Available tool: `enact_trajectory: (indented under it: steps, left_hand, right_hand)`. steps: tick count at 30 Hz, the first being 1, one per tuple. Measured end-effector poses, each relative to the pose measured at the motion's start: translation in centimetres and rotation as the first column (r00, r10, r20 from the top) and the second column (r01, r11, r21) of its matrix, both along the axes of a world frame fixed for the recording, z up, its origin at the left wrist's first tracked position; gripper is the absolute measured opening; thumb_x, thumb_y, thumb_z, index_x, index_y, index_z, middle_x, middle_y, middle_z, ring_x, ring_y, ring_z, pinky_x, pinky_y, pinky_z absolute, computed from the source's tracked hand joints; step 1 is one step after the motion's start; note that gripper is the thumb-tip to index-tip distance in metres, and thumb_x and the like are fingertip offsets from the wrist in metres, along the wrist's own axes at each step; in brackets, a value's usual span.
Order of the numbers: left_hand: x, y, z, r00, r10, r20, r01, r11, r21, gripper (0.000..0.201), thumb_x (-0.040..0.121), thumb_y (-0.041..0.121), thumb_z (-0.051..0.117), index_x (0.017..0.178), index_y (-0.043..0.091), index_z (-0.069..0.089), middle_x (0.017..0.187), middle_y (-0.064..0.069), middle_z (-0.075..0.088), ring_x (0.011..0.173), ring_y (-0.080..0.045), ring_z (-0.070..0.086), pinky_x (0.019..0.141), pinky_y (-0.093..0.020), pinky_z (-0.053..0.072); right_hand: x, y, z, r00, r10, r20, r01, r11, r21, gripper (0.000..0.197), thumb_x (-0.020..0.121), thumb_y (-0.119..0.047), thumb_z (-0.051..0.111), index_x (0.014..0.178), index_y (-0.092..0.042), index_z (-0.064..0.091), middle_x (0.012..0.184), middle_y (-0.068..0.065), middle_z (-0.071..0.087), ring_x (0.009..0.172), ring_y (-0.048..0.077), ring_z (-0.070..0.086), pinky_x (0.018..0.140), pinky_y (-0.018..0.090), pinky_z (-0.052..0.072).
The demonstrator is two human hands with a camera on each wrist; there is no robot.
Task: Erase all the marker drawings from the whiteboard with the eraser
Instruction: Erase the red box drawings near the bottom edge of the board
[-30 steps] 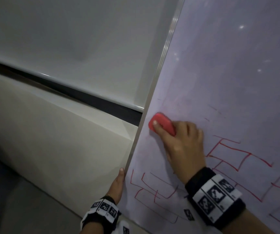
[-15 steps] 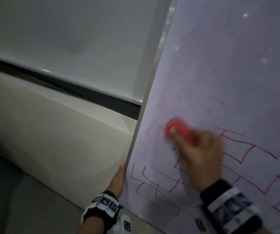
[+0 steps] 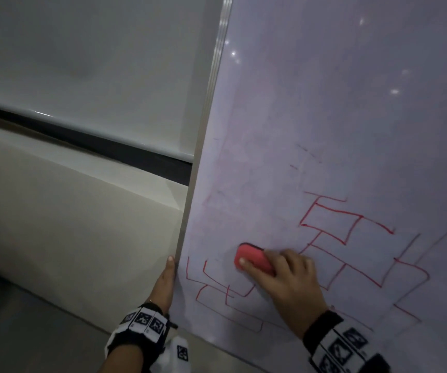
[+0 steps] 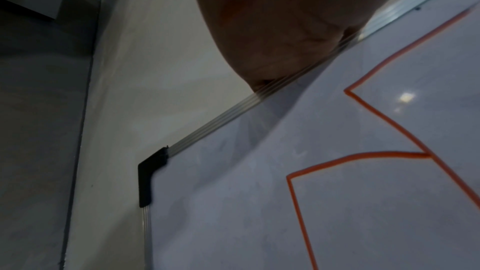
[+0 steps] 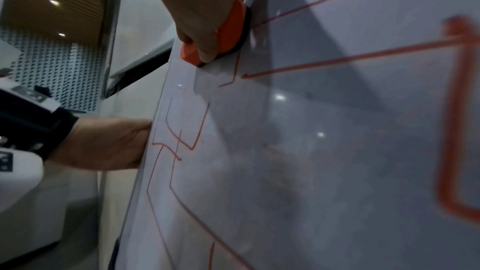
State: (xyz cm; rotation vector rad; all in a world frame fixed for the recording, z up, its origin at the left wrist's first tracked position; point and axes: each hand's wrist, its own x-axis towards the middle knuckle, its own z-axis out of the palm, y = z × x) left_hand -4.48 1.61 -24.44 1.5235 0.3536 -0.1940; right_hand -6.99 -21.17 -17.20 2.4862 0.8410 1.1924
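Observation:
The whiteboard (image 3: 324,103) stands tilted, with red marker boxes (image 3: 333,224) at its middle right and more red lines (image 3: 217,289) at the lower left. My right hand (image 3: 292,286) grips the red eraser (image 3: 249,255) and presses it flat on the board just above the lower-left lines. In the right wrist view the eraser (image 5: 231,34) shows its dark felt against the surface. My left hand (image 3: 164,284) holds the board's left metal edge, thumb along the frame; its fingers are hidden behind. In the left wrist view the palm (image 4: 272,28) sits against the frame (image 4: 221,122).
A faint pink smear (image 3: 233,179) covers the board above the eraser. A beige ledge (image 3: 82,211) and a pale wall panel (image 3: 95,63) lie left of the board. A black corner cap (image 4: 149,178) ends the frame.
My right hand has swept the eraser from near the board's upper left edge down to just above the lower-left lines. The left hand has stayed on the frame.

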Motion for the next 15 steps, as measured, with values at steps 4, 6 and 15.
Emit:
enact_trajectory:
  steps: [4,6,15]
  left_hand:
    - [0.0,-0.1,0.3,1.0,0.007,0.01,-0.007,1.0,0.016,0.058,0.097,0.045,0.014,0.137,0.012,0.041,0.142,-0.013,0.042,0.132,-0.027,0.036,0.104,-0.03,0.027]
    - [0.1,-0.2,0.2,1.0,0.021,-0.011,-0.021,1.0,0.007,0.058,0.098,0.045,0.015,0.137,0.011,0.041,0.141,-0.014,0.042,0.132,-0.027,0.036,0.104,-0.031,0.027]
    - [-0.1,-0.2,0.5,1.0,0.016,0.004,-0.016,1.0,0.019,0.059,0.097,0.046,0.015,0.135,0.011,0.043,0.14,-0.014,0.043,0.131,-0.027,0.037,0.105,-0.033,0.026]
  right_hand:
    - [-0.6,-1.9,5.5,0.994,-0.034,0.099,0.014,0.979,0.202,0.043,0.079,-0.021,0.054,0.12,-0.034,0.049,0.105,0.008,0.044,0.086,0.028,0.041,0.068,0.034,0.026]
    - [0.3,-1.8,8.8,0.986,-0.055,0.158,-0.007,0.929,0.37,0.03,0.092,-0.027,0.05,0.121,-0.032,0.051,0.103,0.011,0.048,0.085,0.03,0.043,0.069,0.037,0.03]
    - [-1.3,-5.5,7.7,0.99,-0.094,0.108,0.071,0.978,0.198,0.048,0.077,-0.02,0.056,0.123,-0.032,0.048,0.105,0.012,0.046,0.086,0.033,0.046,0.071,0.039,0.032]
